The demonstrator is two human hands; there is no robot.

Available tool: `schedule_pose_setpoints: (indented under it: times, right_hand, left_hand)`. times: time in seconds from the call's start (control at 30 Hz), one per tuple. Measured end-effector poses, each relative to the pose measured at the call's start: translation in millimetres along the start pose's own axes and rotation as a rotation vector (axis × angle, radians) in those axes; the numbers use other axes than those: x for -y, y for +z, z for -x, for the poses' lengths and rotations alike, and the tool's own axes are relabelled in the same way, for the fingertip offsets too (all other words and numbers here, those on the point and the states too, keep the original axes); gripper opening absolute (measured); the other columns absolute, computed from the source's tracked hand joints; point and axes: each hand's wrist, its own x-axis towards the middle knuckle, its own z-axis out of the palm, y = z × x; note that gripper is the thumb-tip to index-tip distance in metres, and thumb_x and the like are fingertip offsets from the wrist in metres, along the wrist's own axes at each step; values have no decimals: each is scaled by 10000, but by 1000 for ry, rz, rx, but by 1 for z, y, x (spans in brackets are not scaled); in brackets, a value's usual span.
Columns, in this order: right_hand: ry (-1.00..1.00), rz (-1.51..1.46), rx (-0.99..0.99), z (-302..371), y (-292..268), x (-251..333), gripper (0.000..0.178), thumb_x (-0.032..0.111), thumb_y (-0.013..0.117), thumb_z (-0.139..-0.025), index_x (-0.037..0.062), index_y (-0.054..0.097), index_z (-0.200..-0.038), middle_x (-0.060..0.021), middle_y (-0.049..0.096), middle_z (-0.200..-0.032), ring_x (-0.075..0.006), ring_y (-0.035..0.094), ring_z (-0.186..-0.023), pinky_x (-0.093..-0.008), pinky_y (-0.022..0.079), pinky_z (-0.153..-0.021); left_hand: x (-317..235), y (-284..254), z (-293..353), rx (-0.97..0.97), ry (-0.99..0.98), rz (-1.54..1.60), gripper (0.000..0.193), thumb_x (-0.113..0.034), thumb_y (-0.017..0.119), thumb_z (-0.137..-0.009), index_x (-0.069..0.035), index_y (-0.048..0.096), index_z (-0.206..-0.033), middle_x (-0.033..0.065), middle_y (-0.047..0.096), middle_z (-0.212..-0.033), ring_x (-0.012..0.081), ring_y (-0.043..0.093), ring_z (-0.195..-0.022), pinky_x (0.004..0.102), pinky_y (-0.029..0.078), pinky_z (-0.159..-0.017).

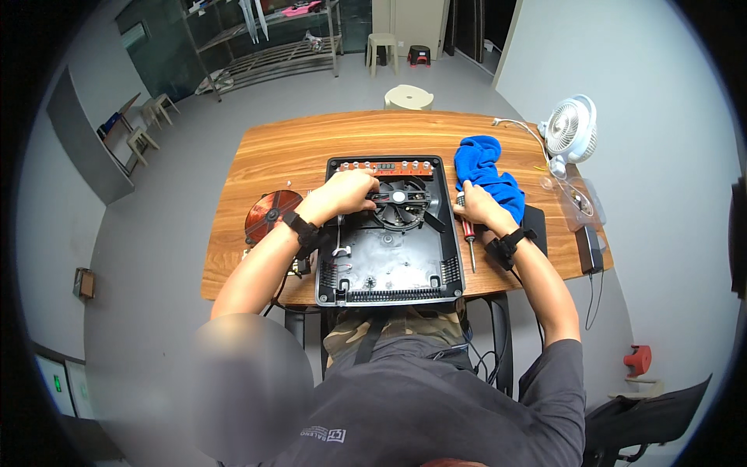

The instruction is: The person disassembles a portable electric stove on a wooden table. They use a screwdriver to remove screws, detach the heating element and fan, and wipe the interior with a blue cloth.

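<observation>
An opened black appliance base (389,265) lies on the wooden table (257,167), with a round black cooling fan (401,204) inside and an orange circuit strip (387,166) along its far edge. My left hand (348,193) rests on the base beside the fan, fingers curled at the fan's left edge. My right hand (476,206) grips a screwdriver with a red handle (469,237), its shaft pointing toward me, just right of the base. Both wrists wear black bands.
A copper coil disc (268,212) lies left of the base. A blue cloth (486,171), a white desk fan (572,128), a clear plastic box (580,204) and a black adapter (590,247) sit at the right. Stools stand beyond the table.
</observation>
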Motion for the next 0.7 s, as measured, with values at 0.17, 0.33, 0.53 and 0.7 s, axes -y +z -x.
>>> schedule_pose_setpoints:
  times: [0.17,0.33,0.53,0.7]
  right_hand:
    - [-38,125,-135,9,-31,24,532,409,732,-895,-21,564,-1161,-272,623,-1092,-449,666,-1015,-506,559,-840]
    - [-322,2,-188,4,-49,54,334,289,726,-905,39,624,-1101,-176,642,-1084,-401,671,-984,-477,559,-832]
    - [-387,64,-66,-3,-33,69,339,248,752,-884,72,667,-1161,-161,678,-1141,-372,680,-1043,-459,562,-882]
    - [-361,39,2,-11,-33,66,275,193,751,-876,24,717,-1091,-164,753,-1004,-338,722,-951,-422,576,-821]
  left_hand:
    - [-5,4,-3,18,-50,-21,349,-261,817,-805,-53,734,-1073,125,682,-1171,332,669,-1085,443,548,-905]
    - [-5,11,-8,20,-57,-66,342,-270,820,-799,-58,742,-1056,141,678,-1225,334,672,-1095,445,557,-909]
    - [-5,11,-8,6,-69,-74,338,-273,827,-788,-66,756,-1046,128,691,-1146,342,676,-1072,448,557,-902]
    - [-5,11,-9,19,-95,-62,350,-275,825,-786,-70,758,-1061,132,688,-1167,340,681,-1062,442,562,-886]
